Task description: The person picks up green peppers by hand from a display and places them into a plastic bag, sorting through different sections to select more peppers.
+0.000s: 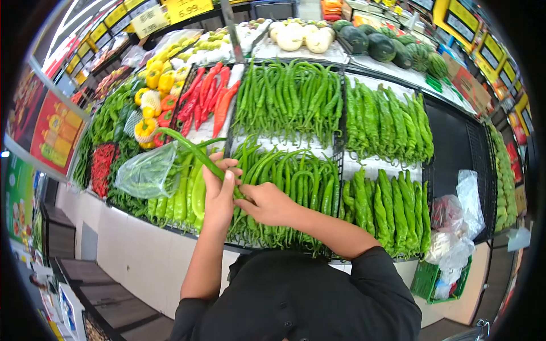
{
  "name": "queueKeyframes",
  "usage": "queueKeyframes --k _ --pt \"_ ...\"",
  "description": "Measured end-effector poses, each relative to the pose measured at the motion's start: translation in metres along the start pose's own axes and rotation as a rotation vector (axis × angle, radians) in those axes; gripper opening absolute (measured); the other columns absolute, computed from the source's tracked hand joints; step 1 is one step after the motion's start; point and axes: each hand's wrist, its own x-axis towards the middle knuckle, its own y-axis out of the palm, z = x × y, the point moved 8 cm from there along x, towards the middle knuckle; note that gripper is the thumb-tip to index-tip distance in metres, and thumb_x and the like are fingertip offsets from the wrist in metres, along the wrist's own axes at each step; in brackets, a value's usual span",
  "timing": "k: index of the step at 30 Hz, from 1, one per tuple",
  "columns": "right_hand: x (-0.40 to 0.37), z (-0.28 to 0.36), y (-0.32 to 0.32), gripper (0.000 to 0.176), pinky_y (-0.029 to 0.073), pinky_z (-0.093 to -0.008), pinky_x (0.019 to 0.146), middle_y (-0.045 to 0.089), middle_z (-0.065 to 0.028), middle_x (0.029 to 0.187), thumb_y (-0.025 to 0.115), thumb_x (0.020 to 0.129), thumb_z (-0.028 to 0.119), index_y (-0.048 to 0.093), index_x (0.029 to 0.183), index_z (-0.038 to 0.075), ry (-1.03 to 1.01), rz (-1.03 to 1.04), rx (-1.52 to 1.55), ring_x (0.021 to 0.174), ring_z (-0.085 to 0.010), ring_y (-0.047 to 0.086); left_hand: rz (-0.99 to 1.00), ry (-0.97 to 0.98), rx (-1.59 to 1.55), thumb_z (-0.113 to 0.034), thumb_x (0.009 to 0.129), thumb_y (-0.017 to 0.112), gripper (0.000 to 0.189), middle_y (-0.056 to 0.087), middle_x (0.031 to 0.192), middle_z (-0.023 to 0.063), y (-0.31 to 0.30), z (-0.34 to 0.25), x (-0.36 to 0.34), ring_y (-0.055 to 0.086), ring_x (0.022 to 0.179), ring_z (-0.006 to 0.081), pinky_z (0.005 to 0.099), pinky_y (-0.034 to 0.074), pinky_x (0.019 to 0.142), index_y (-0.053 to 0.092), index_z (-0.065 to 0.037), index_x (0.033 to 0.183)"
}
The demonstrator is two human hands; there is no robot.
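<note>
A long green chili pepper (199,152) is held up over the vegetable display, its thin end pointing to the upper left. My left hand (218,184) is closed around its lower part. My right hand (266,202) is closed at the pepper's lower end, its fingertips beside my left hand; those fingers are partly hidden. Below and behind my hands lie long green chilies (296,176) in a row. To the left, a clear plastic bag (149,170) lies on pale green peppers (182,196).
Red chilies (207,94), yellow bell peppers (162,77) and more green chilies (287,96) fill the farther trays. Wrinkled green peppers (387,210) lie to the right. A black crate (455,142) stands beyond them, with plastic bags (455,227) above a green basket (441,281).
</note>
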Motion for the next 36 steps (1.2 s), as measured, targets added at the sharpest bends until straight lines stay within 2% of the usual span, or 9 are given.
queueKeyframes --k 2,3,7,12,17,20,28,33,36 --pt "-0.001 -0.012 -0.004 0.027 0.050 -0.0437 0.058 0.065 -0.0173 0.067 0.061 0.094 0.023 0.058 0.086 -0.003 0.046 -0.038 0.215 0.062 -0.0312 0.066 0.139 -0.030 0.186 -0.015 0.102 0.048 0.054 0.046 0.131 0.0124 0.008 0.006 -0.006 0.053 0.101 0.0177 0.0338 0.045 0.090 0.024 -0.008 0.150" --pt "-0.001 -0.023 -0.002 0.026 0.047 -0.0362 0.051 0.065 -0.0119 0.066 0.056 0.098 0.021 0.057 0.086 -0.002 0.064 -0.033 0.282 0.054 -0.0200 0.061 0.166 -0.145 0.140 -0.015 0.101 0.050 0.060 0.039 0.141 0.0124 0.009 0.013 -0.011 0.048 0.112 0.0192 0.0344 0.041 0.097 0.022 -0.008 0.154" --pt "-0.004 -0.081 -0.019 0.023 0.045 -0.0272 0.048 0.067 -0.0068 0.075 0.050 0.103 0.022 0.056 0.093 0.002 0.320 -0.106 0.518 0.050 -0.0113 0.052 0.219 -0.147 0.313 -0.015 0.099 0.053 0.055 0.040 0.143 0.0100 -0.008 0.023 -0.018 0.048 0.115 0.0196 0.0343 0.040 0.100 0.033 -0.007 0.150" --pt "-0.007 -0.131 -0.076 0.023 0.043 -0.0251 0.047 0.065 -0.0062 0.075 0.048 0.105 0.023 0.056 0.098 0.002 0.456 -0.362 0.493 0.051 -0.0097 0.050 0.091 -0.272 0.216 -0.018 0.099 0.052 0.047 0.043 0.141 0.0101 -0.048 0.041 -0.034 0.050 0.114 0.0196 0.0333 0.043 0.093 0.042 -0.007 0.143" --pt "0.007 -0.167 -0.120 0.029 0.041 -0.0250 0.044 0.067 -0.0081 0.075 0.049 0.104 0.025 0.056 0.087 0.002 0.339 -0.545 0.517 0.048 -0.0095 0.051 0.001 -0.299 0.211 -0.018 0.100 0.052 0.042 0.046 0.137 0.0105 -0.069 0.042 -0.040 0.054 0.112 0.0201 0.0327 0.045 0.091 0.044 -0.003 0.139" --pt "0.019 -0.186 -0.135 0.031 0.041 -0.0252 0.044 0.067 -0.0086 0.074 0.049 0.104 0.026 0.056 0.087 0.001 0.356 -0.597 0.537 0.048 -0.0100 0.052 -0.009 -0.296 0.225 -0.018 0.100 0.052 0.042 0.047 0.137 0.0106 -0.072 0.040 -0.041 0.056 0.111 0.0199 0.0328 0.046 0.090 0.044 -0.003 0.138" --pt "0.060 -0.204 -0.163 0.033 0.043 -0.0283 0.047 0.067 -0.0101 0.072 0.048 0.103 0.025 0.056 0.083 -0.001 0.348 -0.591 0.479 0.048 -0.0119 0.054 0.023 -0.314 0.247 -0.017 0.100 0.052 0.041 0.048 0.137 0.0112 -0.065 0.048 -0.043 0.057 0.109 0.0194 0.0334 0.047 0.089 0.044 -0.002 0.138" --pt "0.075 -0.221 -0.180 0.032 0.045 -0.0300 0.048 0.068 -0.0117 0.076 0.048 0.103 0.023 0.057 0.087 -0.004 0.428 -0.561 0.409 0.048 -0.0130 0.054 0.028 -0.329 0.255 -0.016 0.100 0.052 0.041 0.047 0.137 0.0118 -0.067 0.053 -0.044 0.057 0.108 0.0195 0.0338 0.048 0.088 0.044 -0.002 0.138" --pt "0.079 -0.234 -0.185 0.030 0.046 -0.0298 0.048 0.069 -0.0126 0.078 0.052 0.102 0.020 0.057 0.106 -0.010 0.457 -0.595 0.422 0.050 -0.0136 0.056 0.023 -0.342 0.262 -0.015 0.100 0.051 0.041 0.048 0.137 0.0120 -0.068 0.055 -0.045 0.058 0.108 0.0197 0.0335 0.048 0.088 0.044 -0.002 0.138"
